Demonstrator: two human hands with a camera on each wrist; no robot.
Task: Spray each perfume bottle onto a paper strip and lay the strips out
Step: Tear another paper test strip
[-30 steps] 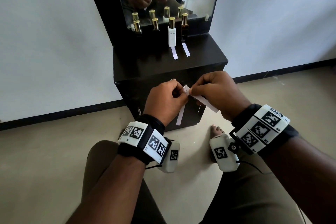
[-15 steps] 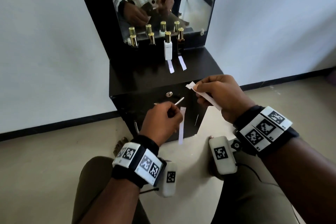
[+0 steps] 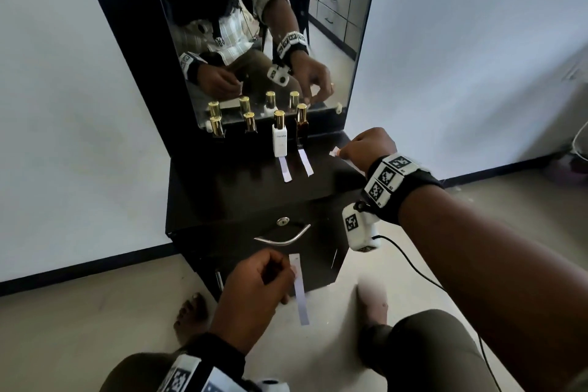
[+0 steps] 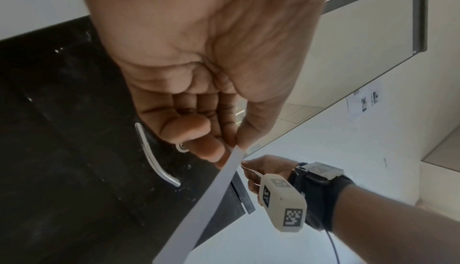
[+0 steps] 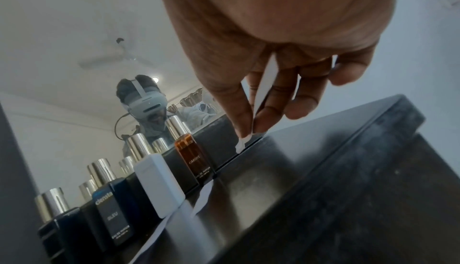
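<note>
Two dark bottles (image 3: pixel 217 127) (image 3: pixel 250 122), a white bottle (image 3: pixel 280 140) and an amber bottle (image 3: pixel 301 127), all gold-capped, stand in a row before the mirror. A paper strip (image 3: pixel 285 170) lies in front of the white bottle and another strip (image 3: pixel 306 162) in front of the amber one. My right hand (image 3: pixel 342 153) pinches a small bundle of strips (image 5: pixel 265 83) just above the dresser top, right of the amber bottle (image 5: pixel 193 158). My left hand (image 3: pixel 291 274) pinches a single strip (image 3: pixel 300 293) low in front of the drawer; the strip (image 4: pixel 199 209) hangs down.
The black dresser top (image 3: pixel 238 194) has bare surface in front of the two dark bottles. A metal drawer handle (image 3: pixel 283 237) and lock sit on the front below. The mirror (image 3: pixel 254 25) backs the bottles. Bare feet rest on the floor beside the dresser.
The hands have parted. My left hand drew one strip away and dropped down in front of the drawer. My right hand carried the remaining strips up and right over the dresser top.
</note>
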